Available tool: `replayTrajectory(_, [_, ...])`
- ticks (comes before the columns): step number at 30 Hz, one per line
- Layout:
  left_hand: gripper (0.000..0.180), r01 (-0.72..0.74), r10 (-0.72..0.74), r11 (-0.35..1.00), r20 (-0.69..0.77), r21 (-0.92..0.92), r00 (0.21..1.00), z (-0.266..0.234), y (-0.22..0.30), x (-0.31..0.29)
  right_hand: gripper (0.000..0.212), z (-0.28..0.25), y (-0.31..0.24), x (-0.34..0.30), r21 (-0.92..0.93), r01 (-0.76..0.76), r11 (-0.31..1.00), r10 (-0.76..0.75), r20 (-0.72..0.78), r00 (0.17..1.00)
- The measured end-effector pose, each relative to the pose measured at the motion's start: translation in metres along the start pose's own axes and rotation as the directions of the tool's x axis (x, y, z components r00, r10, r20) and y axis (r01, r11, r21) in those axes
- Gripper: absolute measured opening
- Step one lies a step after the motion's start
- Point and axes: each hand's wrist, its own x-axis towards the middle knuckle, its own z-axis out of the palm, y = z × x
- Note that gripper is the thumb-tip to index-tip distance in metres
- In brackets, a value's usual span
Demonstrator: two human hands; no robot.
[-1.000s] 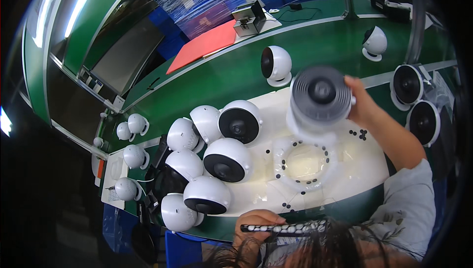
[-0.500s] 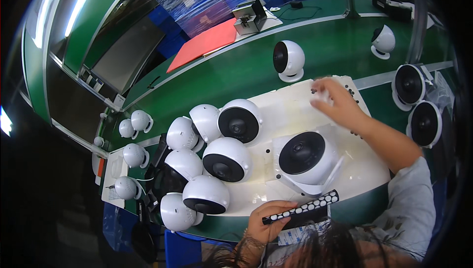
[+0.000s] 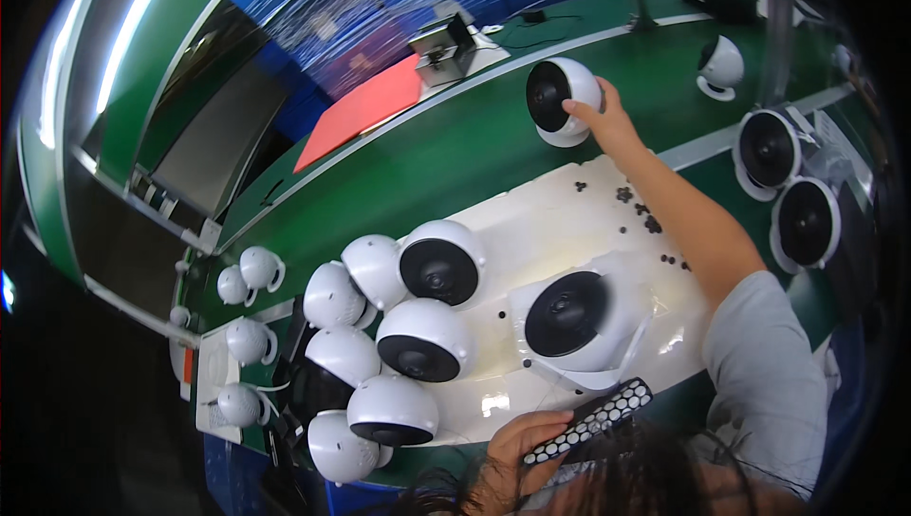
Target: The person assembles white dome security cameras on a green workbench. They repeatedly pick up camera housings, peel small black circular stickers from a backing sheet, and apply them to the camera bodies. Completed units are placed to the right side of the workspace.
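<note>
On the far side of the mat, my right hand (image 3: 609,119) is closed around a round white camera with a black face (image 3: 581,82), thumb at its front edge. This camera stands on its small white base. Low in the picture, my left hand (image 3: 520,448) pinches a black strip with rows of white round dots (image 3: 598,419). Just beyond the strip, another white camera (image 3: 617,331) lies tilted on a thin clear sheet, its black face turned left. Its curved stand points toward me. Small black round pieces (image 3: 653,224) are scattered near my right forearm.
Several white cameras (image 3: 432,322) crowd the left part of the cream mat (image 3: 531,208). More stand at the far left, including one (image 3: 249,340). Two (image 3: 805,222) sit at right, another (image 3: 721,65) farther back. A metal box (image 3: 444,49) stands by a red sheet (image 3: 365,103).
My right hand has moved from the mat's far edge to the standing camera and taken hold of it. My left hand still holds the dotted strip. The whole view has shifted slightly.
</note>
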Motion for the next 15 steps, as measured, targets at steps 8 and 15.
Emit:
replayTrajectory(8, [0.035,-0.070,0.076,0.986,-0.034,0.151,0.996,0.010,0.000,0.005,0.082,-0.167,-0.037,-0.090,-0.125,-0.186,0.974,0.172,-0.116,0.978])
replayTrajectory(15, [0.025,0.024,0.023,0.984,-0.258,0.179,0.966,0.007,0.018,0.003,0.066,-0.180,-0.055,-0.141,-0.821,0.327,0.467,-0.552,0.018,0.834])
